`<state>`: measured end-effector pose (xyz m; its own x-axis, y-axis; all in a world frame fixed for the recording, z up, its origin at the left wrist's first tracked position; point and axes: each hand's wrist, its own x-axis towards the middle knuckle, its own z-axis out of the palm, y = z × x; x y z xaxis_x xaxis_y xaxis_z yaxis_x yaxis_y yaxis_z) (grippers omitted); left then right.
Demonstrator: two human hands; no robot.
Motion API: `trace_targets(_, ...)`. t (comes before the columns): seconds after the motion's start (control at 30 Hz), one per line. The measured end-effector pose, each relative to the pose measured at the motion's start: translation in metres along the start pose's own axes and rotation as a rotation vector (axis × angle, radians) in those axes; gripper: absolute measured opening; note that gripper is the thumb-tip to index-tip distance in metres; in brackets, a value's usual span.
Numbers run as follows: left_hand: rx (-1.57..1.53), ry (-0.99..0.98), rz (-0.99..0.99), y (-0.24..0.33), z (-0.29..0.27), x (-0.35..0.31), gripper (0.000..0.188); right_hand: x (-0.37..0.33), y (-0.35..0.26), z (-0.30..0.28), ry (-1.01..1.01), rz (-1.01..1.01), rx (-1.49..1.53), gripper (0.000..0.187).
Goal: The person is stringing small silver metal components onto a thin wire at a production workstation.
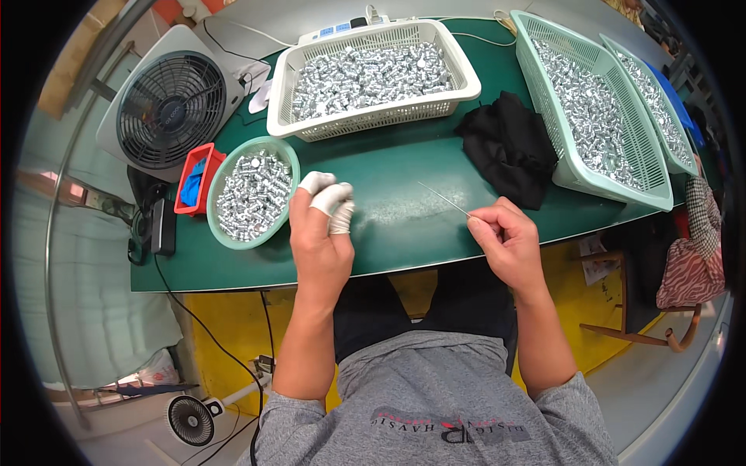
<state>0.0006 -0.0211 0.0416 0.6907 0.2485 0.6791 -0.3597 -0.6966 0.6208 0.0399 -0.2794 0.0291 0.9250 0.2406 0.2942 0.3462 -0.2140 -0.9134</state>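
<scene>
My right hand [509,241] pinches a thin metal rod [441,197] between thumb and fingers; its far end points up and left over the green table [388,167]. White finger covers sit on several fingertips of my left hand [320,233], which is raised at the table's near edge. Its fingers are curled together, and whether something small is between them is hidden. Just left of that hand stands a round pale green basket [291,155], filled with small shiny metal parts [252,194] that look like short bolts or fittings.
A white basket [381,124] of similar parts stands at the back. Pale green baskets [571,159] of them line the right side. A black cloth [509,147] lies before these. A box fan [172,109], a red bin [194,182] and a black power adapter [163,227] are left.
</scene>
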Motion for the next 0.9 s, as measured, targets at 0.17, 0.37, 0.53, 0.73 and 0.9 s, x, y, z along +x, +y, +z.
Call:
trace_targets(0.17,0.337,-0.243,0.143,-0.009,-0.002,-0.01,0.015,0.005,0.0,0.0,-0.023,0.033,0.025,0.004)
trace_targets(0.37,-0.996,-0.094,-0.671,0.007,-0.016,-0.014,0.018,0.014,-0.004,-0.006,0.014,0.028,0.093,0.005)
trace_targets(0.53,-1.393,-0.105,-0.886,-0.007,0.0,-0.032,0.022,0.023,0.004,0.005,0.03,-0.01,0.133,0.005)
trace_targets(0.73,-1.456,-0.124,-0.899,-0.011,0.007,-0.038,0.024,0.013,0.009,0.013,0.031,-0.084,-0.06,0.006)
trace_targets(0.9,-1.359,-0.113,-0.808,-0.009,0.009,-0.042,0.027,0.013,0.01,0.012,0.022,-0.101,-0.083,0.006)
